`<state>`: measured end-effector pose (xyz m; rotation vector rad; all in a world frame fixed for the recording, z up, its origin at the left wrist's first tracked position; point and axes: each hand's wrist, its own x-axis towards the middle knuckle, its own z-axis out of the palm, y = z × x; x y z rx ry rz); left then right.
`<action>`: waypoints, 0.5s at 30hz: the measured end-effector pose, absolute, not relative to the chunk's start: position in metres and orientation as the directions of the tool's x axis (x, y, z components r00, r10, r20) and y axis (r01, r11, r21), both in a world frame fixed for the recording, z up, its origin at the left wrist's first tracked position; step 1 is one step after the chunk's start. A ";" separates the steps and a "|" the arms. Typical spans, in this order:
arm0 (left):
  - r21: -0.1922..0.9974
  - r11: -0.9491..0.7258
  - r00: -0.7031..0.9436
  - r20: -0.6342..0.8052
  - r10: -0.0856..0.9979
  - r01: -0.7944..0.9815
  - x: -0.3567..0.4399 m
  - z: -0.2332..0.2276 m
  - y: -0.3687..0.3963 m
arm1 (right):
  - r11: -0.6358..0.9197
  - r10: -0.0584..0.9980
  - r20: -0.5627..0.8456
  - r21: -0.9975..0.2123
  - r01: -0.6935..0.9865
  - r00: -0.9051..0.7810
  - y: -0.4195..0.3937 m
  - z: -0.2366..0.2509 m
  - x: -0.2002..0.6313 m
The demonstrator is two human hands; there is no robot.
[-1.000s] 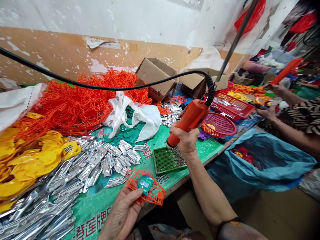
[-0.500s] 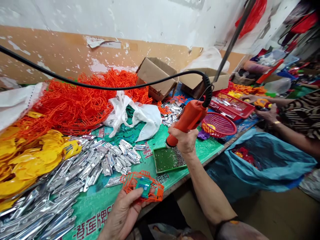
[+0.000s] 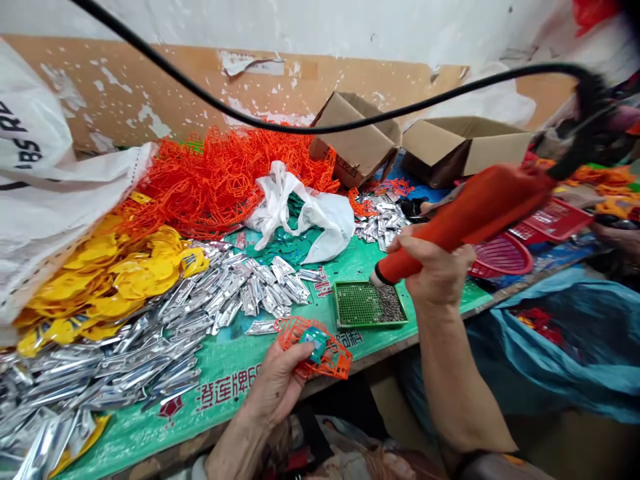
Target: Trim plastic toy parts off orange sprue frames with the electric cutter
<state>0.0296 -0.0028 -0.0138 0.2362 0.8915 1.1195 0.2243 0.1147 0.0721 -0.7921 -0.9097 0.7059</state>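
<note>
My left hand (image 3: 280, 377) grips an orange plastic frame (image 3: 337, 360) near the table's front edge. The thumb presses a small teal plastic piece (image 3: 315, 341) against that frame. My right hand (image 3: 440, 270) is wrapped round an orange electric screwdriver (image 3: 465, 213), which is tilted with its pale tip down and to the left. That tip is over or at the back edge of a green tray (image 3: 353, 307); whether it touches is unclear. Small dark screws (image 3: 391, 305) fill the tray's right side. From the tool's rear end a black cable (image 3: 350, 125) arches leftward.
Silver-coloured strips (image 3: 165, 340), yellow plastic pieces (image 3: 140, 270) and orange frames in a heap (image 3: 210, 180) cover the left and back. A white bag (image 3: 330, 220) holds teal pieces. Behind stand cardboard boxes (image 3: 440, 143). A red basket (image 3: 505, 257) and a blue sack (image 3: 560, 333) are at the right.
The view has shifted so the table appears further right and lower. The screwdriver is tilted closer to level, its rear end swung right. Both hands keep their holds.
</note>
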 end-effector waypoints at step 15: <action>0.603 0.441 0.167 -0.455 0.875 -0.665 0.027 -0.021 -0.004 | 0.314 0.933 0.359 -0.777 -0.546 0.026 0.042 0.093 0.193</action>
